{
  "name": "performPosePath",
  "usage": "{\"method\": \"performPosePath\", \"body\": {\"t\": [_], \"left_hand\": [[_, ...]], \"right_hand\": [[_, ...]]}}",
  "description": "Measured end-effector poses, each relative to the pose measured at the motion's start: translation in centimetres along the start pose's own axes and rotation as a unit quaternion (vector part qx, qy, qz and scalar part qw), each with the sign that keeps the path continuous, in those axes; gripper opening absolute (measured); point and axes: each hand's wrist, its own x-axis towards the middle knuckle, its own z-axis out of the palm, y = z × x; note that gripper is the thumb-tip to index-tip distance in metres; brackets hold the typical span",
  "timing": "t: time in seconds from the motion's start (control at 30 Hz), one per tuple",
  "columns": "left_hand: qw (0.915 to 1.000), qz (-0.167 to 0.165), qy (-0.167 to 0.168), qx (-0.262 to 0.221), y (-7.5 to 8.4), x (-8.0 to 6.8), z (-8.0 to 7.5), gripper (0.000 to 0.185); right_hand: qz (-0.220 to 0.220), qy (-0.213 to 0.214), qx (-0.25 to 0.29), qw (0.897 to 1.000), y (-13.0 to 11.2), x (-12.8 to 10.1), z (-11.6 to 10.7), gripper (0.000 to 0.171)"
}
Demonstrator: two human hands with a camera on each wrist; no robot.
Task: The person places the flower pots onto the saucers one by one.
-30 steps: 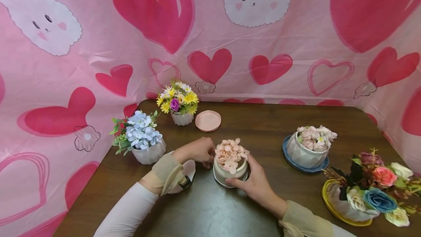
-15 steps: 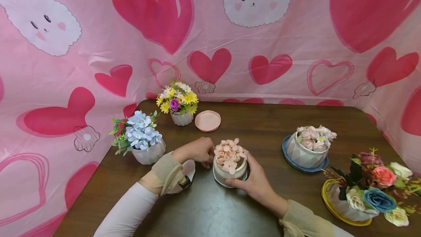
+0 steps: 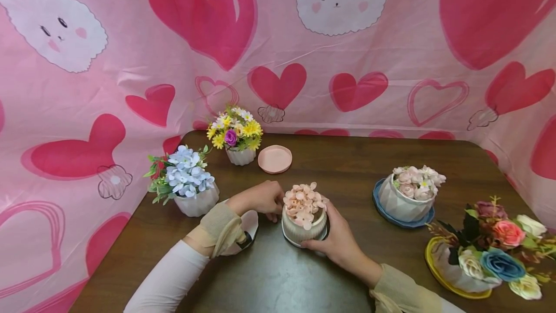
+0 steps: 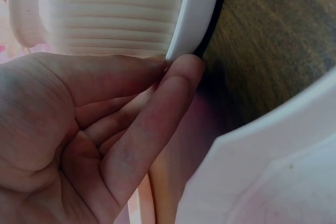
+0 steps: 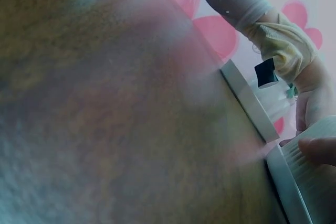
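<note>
A white ribbed pot (image 3: 304, 228) topped with pale pink flowers (image 3: 304, 202) stands on a white saucer (image 3: 287, 238) near the middle of the dark table (image 3: 352, 158). My right hand (image 3: 320, 228) grips the pot from its right side, thumb in front and fingers behind. My left hand (image 3: 274, 212) is curled at the saucer's left edge. In the left wrist view its fingertips (image 4: 186, 66) pinch the saucer's rim (image 4: 197, 14) below the ribbed pot (image 4: 105, 14). The right wrist view is mostly blurred table, with the pot (image 5: 315, 187) at lower right.
A blue-flower pot (image 3: 188, 182), a yellow-flower pot (image 3: 236, 139) and a pink saucer (image 3: 274, 159) stand at the back left. A pale-rose pot on a blue saucer (image 3: 410, 192) and mixed roses on a yellow saucer (image 3: 491, 250) stand on the right. A white faceted piece (image 3: 251, 221) lies under my left wrist.
My right hand has slipped slightly lower around the pot. The left hand and the pot stay where they were.
</note>
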Motion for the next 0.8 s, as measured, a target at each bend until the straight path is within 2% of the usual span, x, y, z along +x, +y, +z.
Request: {"method": "performPosePath", "body": {"t": [0.37,0.6,0.8], "left_hand": [[1.0,-0.008,0.003,-0.001,0.1,-0.2,0.1,0.012],[0.9999,-0.008,0.009,-0.002,0.1,-0.2,0.2,0.012],[0.9999,-0.01,0.008,-0.007,0.1,-0.1,0.2,0.012]], "right_hand": [[-0.013,0.001,-0.021,1.0,0.1,0.1,-0.2,0.111],[-0.033,-0.016,0.007,0.999,0.2,0.3,-1.0,0.117],[-0.037,-0.013,0.006,0.999,0.5,0.0,-2.2,0.109]]}}
